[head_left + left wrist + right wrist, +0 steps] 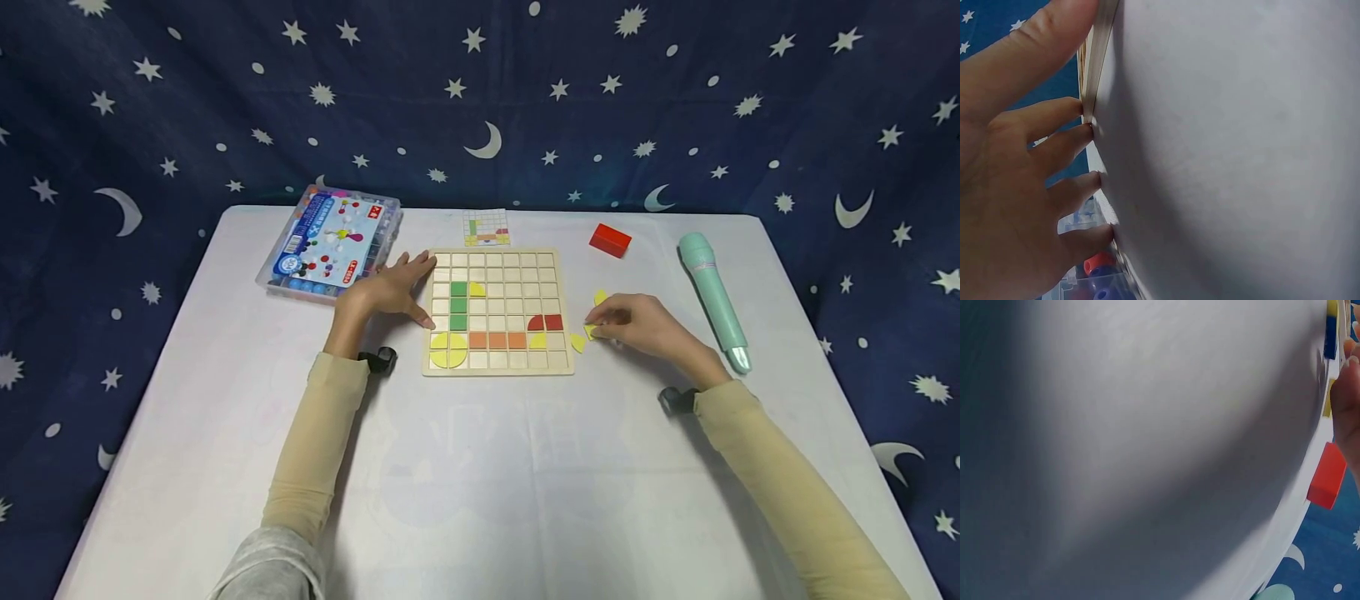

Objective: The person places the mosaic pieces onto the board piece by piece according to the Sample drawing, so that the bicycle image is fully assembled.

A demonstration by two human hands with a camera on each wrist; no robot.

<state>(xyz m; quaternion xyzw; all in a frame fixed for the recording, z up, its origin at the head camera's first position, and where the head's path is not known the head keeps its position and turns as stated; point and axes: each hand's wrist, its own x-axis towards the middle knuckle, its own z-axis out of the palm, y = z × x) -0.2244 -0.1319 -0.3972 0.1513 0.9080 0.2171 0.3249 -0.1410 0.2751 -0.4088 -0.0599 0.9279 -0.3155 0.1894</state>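
Note:
A square-gridded wooden board point(498, 283) lies on the table, with green, orange, red and yellow pieces in its cells. Four-part yellow shapes form a circle point(448, 350) at its lower left. My left hand point(390, 290) rests at the board's left edge, fingers spread and thumb on the rim; the left wrist view shows the fingertips along that edge. Right of the board, my right hand point(637, 323) pinches a yellow piece point(590, 332) between thumb and fingertips. Another yellow quarter-circle piece point(577, 342) lies beside it, and one more point(600, 297) sits just behind the hand.
A small patterned grid card point(486, 227) lies behind the board. At the back left is a clear plastic case point(330, 242) of coloured parts. A red block point(611, 240) and a mint-green microphone-shaped stick point(714, 300) lie to the right. A starry dark-blue cloth point(420, 108) hangs behind the table.

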